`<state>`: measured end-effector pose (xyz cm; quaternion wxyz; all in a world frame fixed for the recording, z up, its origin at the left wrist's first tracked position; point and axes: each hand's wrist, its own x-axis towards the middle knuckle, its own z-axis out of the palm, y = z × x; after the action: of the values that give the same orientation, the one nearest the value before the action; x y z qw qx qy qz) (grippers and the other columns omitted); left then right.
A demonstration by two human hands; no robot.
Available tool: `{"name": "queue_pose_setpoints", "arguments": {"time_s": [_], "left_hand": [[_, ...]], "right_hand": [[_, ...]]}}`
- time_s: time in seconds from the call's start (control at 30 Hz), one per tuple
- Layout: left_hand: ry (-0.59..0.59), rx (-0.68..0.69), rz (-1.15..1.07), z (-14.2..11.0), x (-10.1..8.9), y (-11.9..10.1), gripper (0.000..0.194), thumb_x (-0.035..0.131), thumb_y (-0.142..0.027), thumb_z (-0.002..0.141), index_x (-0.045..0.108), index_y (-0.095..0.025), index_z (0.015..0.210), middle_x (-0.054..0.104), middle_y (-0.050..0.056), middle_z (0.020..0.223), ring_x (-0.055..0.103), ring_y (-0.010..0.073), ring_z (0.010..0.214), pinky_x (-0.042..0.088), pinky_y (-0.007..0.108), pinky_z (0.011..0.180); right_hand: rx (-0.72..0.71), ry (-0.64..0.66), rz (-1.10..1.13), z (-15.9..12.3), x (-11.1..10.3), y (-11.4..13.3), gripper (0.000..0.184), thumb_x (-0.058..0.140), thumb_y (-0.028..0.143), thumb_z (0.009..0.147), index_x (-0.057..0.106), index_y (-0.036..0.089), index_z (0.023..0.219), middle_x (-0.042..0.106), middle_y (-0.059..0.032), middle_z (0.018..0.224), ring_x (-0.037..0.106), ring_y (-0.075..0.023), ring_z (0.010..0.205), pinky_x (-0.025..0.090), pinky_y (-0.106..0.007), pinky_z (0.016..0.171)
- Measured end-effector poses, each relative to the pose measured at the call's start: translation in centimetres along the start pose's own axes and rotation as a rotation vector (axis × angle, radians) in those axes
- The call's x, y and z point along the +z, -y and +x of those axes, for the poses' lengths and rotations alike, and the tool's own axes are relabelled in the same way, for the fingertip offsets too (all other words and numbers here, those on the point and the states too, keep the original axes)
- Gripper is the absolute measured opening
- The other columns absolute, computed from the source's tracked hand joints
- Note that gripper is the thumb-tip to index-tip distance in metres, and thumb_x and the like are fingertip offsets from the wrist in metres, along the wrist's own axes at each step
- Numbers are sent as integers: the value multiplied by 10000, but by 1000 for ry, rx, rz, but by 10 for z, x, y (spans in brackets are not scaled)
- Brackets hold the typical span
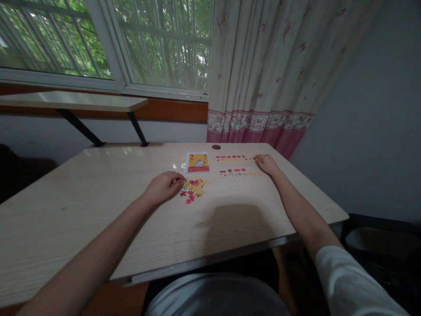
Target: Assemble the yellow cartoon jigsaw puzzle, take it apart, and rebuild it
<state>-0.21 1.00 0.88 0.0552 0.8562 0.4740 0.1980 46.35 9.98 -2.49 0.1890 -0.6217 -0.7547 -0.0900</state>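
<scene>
My left hand point(164, 186) rests on the table at the left edge of a loose pile of jigsaw puzzle pieces point(194, 186), yellow, red and white. Its fingers are curled together against the pile; what they hold, if anything, is too small to make out. My right hand point(267, 164) lies farther right, fingertips pinched at the right end of the upper rows of puzzle pieces point(230, 157), on a small piece there. Nearer to me lie lower rows of puzzle pieces point(240, 174), red above yellow and white. A picture card point(198, 162) showing a white animal on yellow and red lies behind the pile.
The pale wooden table point(98, 210) has a round cable hole point(216, 147) at its back edge. A raised shelf point(75, 101) on black brackets stands at the back left. Behind are a barred window and a curtain point(259, 87). A dark chair point(378, 237) is at right.
</scene>
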Motion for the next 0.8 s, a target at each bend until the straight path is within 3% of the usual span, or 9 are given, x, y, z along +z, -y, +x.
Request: {"name": "queue_pose_setpoints", "arguments": {"time_s": [0.1, 0.23, 0.33, 0.43, 0.53, 0.67, 0.8], "left_hand": [[8, 9, -9, 1, 2, -4, 312, 410, -325, 831, 670, -172, 908, 675, 72, 859, 595, 186, 741, 440, 278, 666], [18, 57, -23, 0, 8, -13, 303, 408, -313, 842, 661, -173, 935, 672, 72, 887, 599, 197, 796, 449, 293, 702], [20, 117, -15, -2, 11, -21, 286, 409, -292, 850, 650, -178, 953, 670, 72, 929, 596, 193, 849, 452, 295, 745], [32, 161, 6, -4, 13, -27, 271, 410, -262, 850, 644, -183, 961, 666, 68, 912, 594, 187, 844, 455, 289, 748], [25, 180, 21, -5, 14, -30, 261, 414, -240, 845, 643, -184, 956, 662, 67, 891, 591, 189, 834, 457, 291, 744], [17, 190, 24, -6, 13, -32, 268, 404, -244, 856, 638, -173, 966, 658, 78, 911, 586, 194, 848, 458, 299, 753], [14, 201, 31, -7, 13, -35, 268, 395, -255, 871, 635, -171, 957, 657, 82, 910, 583, 192, 856, 454, 300, 765]], "right_hand": [[-152, -3, 21, 2, -11, 31, 282, 447, 228, 854, 651, 148, 1032, 646, -92, 1095, 556, -216, 997, 358, -343, 917], [-358, 33, 151, -7, -21, 107, 273, 435, 248, 875, 640, 164, 1035, 651, -91, 1061, 543, -215, 1005, 351, -368, 923], [-529, 92, 276, -25, -20, 166, 319, 436, 261, 881, 578, 183, 1155, 556, -94, 1230, 486, -204, 1113, 330, -371, 959], [-609, 186, 294, -43, -15, 206, 416, 439, 325, 887, 472, 207, 1285, 458, -89, 1348, 454, -229, 1134, 322, -402, 960], [-590, 227, 281, -54, -13, 221, 383, 413, 300, 901, 500, 204, 1261, 519, -84, 1293, 484, -228, 1068, 328, -400, 945], [-554, 220, 285, -57, -21, 224, 277, 433, 276, 897, 622, 168, 1069, 640, -94, 1065, 521, -217, 991, 324, -386, 934], [-512, 251, 364, -56, -26, 224, 172, 530, 263, 851, 626, 149, 937, 630, -89, 946, 531, -198, 920, 360, -341, 884]]}}
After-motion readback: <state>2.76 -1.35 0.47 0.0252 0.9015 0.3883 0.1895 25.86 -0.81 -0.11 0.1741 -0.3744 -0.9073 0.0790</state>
